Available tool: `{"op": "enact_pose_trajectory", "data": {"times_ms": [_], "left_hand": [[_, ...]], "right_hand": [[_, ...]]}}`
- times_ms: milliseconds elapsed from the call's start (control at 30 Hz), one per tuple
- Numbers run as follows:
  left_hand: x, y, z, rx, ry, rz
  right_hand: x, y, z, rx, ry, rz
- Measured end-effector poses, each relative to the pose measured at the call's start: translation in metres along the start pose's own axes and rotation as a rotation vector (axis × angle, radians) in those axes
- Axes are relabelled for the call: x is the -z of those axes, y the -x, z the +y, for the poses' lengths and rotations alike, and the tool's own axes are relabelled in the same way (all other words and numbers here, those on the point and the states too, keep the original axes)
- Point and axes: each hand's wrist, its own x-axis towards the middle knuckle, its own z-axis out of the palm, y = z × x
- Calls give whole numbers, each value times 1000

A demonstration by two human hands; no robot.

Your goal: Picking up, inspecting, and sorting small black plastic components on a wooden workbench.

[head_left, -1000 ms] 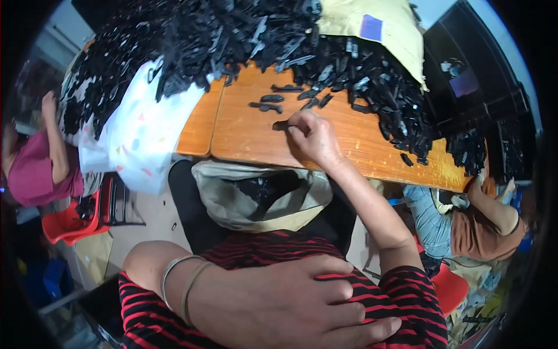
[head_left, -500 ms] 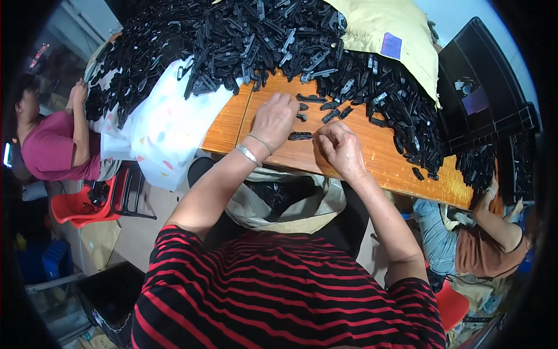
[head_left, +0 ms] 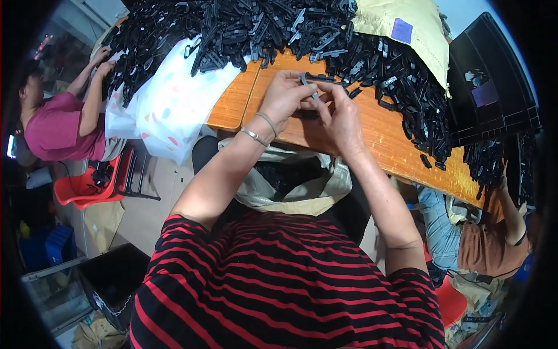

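Over the wooden table [head_left: 232, 107], my two hands meet with fingers closed around a small, narrow grey-black plastic part [head_left: 314, 95]. My left hand [head_left: 283, 100] grips it from the left side. Thumb and fingers of my right hand [head_left: 345, 119] pinch at it from the right. Part of the piece is hidden by the fingers, so its full shape does not show. Just beyond the hands lie a few loose black plastic parts [head_left: 321, 77], close to a large heap of similar black parts [head_left: 244, 35].
An open woven sack [head_left: 256, 189] sits at my lap below the table edge. White plastic sheeting [head_left: 165, 110] hangs at left, and a yellowish sack [head_left: 372, 20] lies over the heap. A black crate [head_left: 494, 75] stands at right. People [head_left: 55, 125] work at both sides.
Both hands have lifted from the tabletop and come together, now holding a small plastic part between them. At the left, the other person's hands have moved toward the heap.
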Motion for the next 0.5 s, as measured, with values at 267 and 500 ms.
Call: {"op": "enact_pose_trajectory", "data": {"times_ms": [267,500], "left_hand": [[39,5,-8,111,-325,-177],[41,4,-25,-32,-565,-128]], "right_hand": [[18,-11,29,-404,-428,-446],[9,-15,38,-476,-362,-496]]}}
